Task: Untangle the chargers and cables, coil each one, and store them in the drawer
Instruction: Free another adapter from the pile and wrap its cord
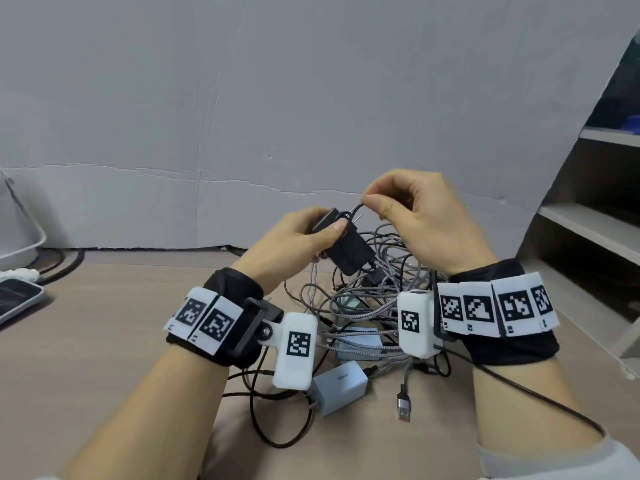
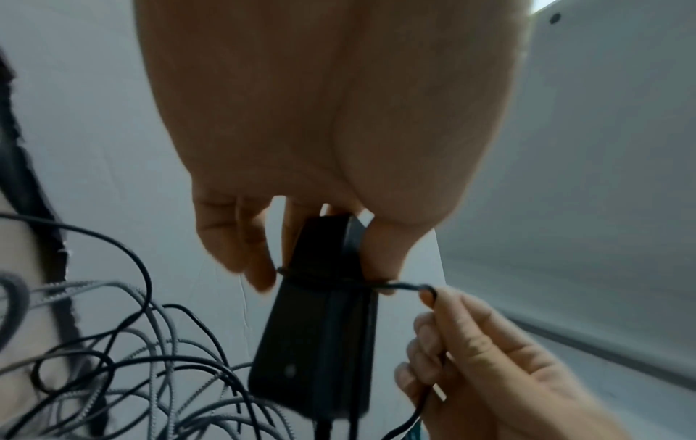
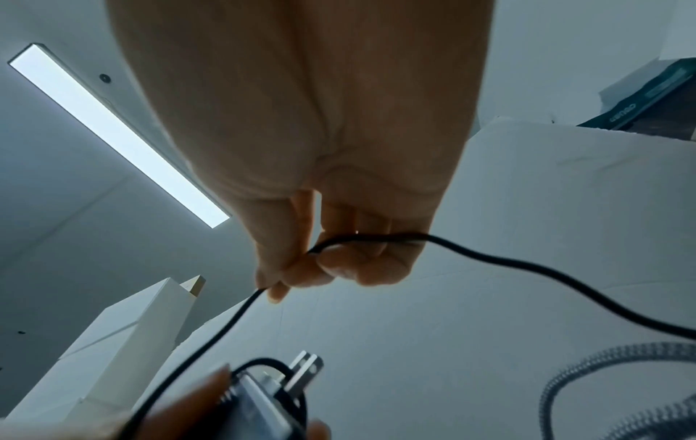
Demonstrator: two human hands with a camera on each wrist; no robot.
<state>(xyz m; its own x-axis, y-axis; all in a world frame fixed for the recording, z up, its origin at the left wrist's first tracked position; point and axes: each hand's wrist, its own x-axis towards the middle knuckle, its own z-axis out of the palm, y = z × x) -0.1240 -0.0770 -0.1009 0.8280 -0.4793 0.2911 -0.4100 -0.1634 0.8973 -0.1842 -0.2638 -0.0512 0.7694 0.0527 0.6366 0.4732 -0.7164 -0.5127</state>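
My left hand (image 1: 304, 233) grips a black charger brick (image 1: 349, 252) above the tangle, thumb across its upper end (image 2: 320, 327). A thin black cable (image 2: 395, 287) is wrapped round the brick near its metal prongs (image 3: 305, 369). My right hand (image 1: 398, 206) pinches that cable (image 3: 233, 321) between thumb and forefinger, just right of the brick and a little higher. Below both hands a tangle of grey braided cables (image 1: 367, 299) lies on the table with a pale blue charger (image 1: 341, 386), a second pale charger (image 1: 360, 344) and a loose USB plug (image 1: 403, 403).
The beige table (image 1: 104, 341) ends at a grey backdrop (image 1: 242, 116). A white bin (image 1: 17, 233) and a phone (image 1: 17, 296) sit at far left. Grey shelves (image 1: 595, 216) rise at the right. A thin black cable (image 1: 277, 427) loops toward the near edge.
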